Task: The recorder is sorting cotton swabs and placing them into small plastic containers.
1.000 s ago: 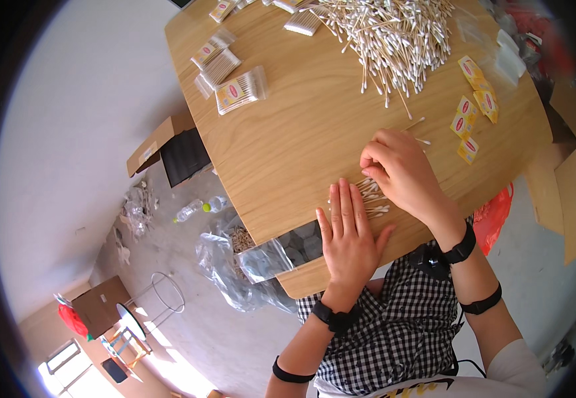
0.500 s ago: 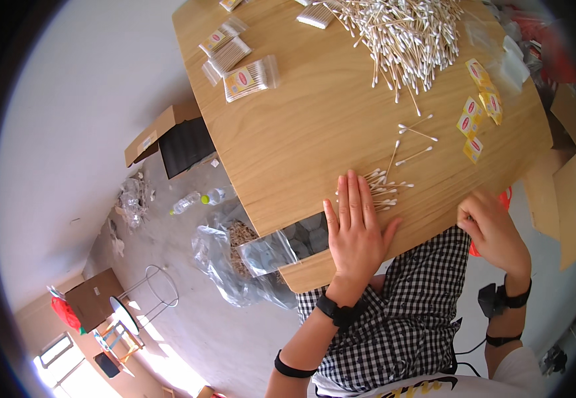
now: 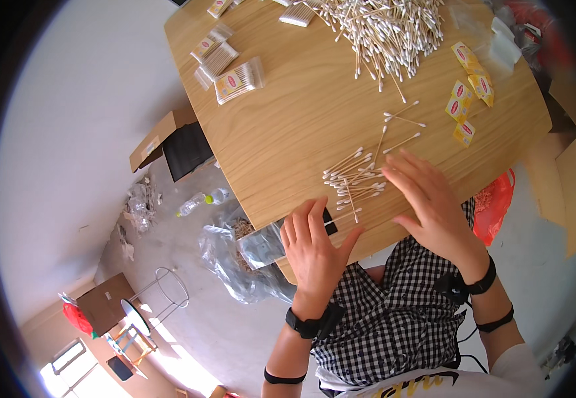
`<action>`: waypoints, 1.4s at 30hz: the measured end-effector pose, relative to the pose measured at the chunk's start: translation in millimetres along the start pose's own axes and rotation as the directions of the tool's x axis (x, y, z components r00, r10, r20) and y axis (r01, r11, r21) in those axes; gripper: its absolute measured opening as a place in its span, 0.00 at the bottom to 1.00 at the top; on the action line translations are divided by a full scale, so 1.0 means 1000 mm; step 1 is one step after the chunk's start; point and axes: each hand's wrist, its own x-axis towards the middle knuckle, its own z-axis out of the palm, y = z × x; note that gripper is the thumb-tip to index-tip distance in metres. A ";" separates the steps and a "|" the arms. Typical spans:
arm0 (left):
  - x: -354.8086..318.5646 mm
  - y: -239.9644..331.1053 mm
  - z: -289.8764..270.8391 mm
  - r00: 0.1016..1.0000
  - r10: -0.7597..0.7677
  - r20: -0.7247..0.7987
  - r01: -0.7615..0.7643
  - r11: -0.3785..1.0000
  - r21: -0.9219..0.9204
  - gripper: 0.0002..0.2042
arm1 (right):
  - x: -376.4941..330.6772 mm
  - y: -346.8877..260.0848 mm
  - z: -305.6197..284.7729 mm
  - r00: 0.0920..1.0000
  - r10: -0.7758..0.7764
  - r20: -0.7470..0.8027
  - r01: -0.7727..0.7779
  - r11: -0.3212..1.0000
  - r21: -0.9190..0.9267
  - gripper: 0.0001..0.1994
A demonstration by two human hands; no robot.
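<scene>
A small loose bunch of cotton swabs (image 3: 354,174) lies near the table's front edge, its sticks pointing different ways. My left hand (image 3: 314,245) is at its near left side, thumb spread and fingers slightly bent, with nothing in it. On the other side, my right hand (image 3: 434,205) reaches in with fingers stretched out and thumb apart, close to the swab ends; it is open too. Several single swabs (image 3: 404,119) lie scattered beyond the bunch, and a large heap of swabs (image 3: 394,33) covers the far part of the table.
Filled clear packs of swabs (image 3: 238,81) lie at the far left of the wooden table (image 3: 275,146). Yellow label cards (image 3: 460,99) and clear plastic bags (image 3: 500,46) are on the right. A red bag (image 3: 497,205) hangs beside the right edge; plastic wrap (image 3: 235,265) lies at the left.
My left hand has lifted off the swabs and drawn back toward the near left, uncovering them. My right hand has come in from the table's right edge and its curled fingers have opened.
</scene>
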 end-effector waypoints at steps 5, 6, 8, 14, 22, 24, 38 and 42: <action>-0.012 0.004 0.002 0.999 -0.041 0.027 0.041 0.999 0.004 0.25 | 0.034 0.006 0.019 0.979 -0.203 0.022 0.204 0.976 -0.078 0.34; -0.011 0.005 0.003 0.999 -0.041 0.011 0.041 0.999 -0.002 0.24 | 0.038 0.008 0.021 0.979 -0.204 0.025 0.205 0.976 -0.074 0.34; -0.004 0.010 0.008 0.999 -0.048 0.006 0.048 0.999 0.001 0.22 | 0.042 0.011 0.024 0.976 -0.218 0.012 0.218 0.971 -0.098 0.29; 0.009 0.006 0.016 0.997 -0.079 -0.027 0.078 0.997 -0.006 0.12 | 0.044 0.014 0.035 0.967 -0.245 -0.075 0.244 0.970 -0.023 0.18; -0.001 0.002 0.007 0.993 -0.116 -0.002 0.116 0.992 -0.049 0.07 | 0.047 0.028 0.041 0.934 -0.275 -0.227 0.276 0.961 -0.027 0.10; -0.004 0.000 0.003 0.997 -0.069 0.036 0.072 0.995 -0.070 0.07 | 0.048 0.032 0.038 0.933 -0.267 -0.241 0.267 0.963 -0.030 0.10; 0.032 0.011 0.015 0.998 0.057 -0.021 -0.057 0.998 -0.019 0.16 | 0.027 0.015 0.026 0.960 -0.136 -0.246 0.163 0.982 0.091 0.16; 0.026 0.029 0.025 0.997 0.073 0.029 -0.074 0.996 0.058 0.34 | 0.016 0.032 0.013 0.963 -0.048 -0.263 0.060 0.998 0.037 0.19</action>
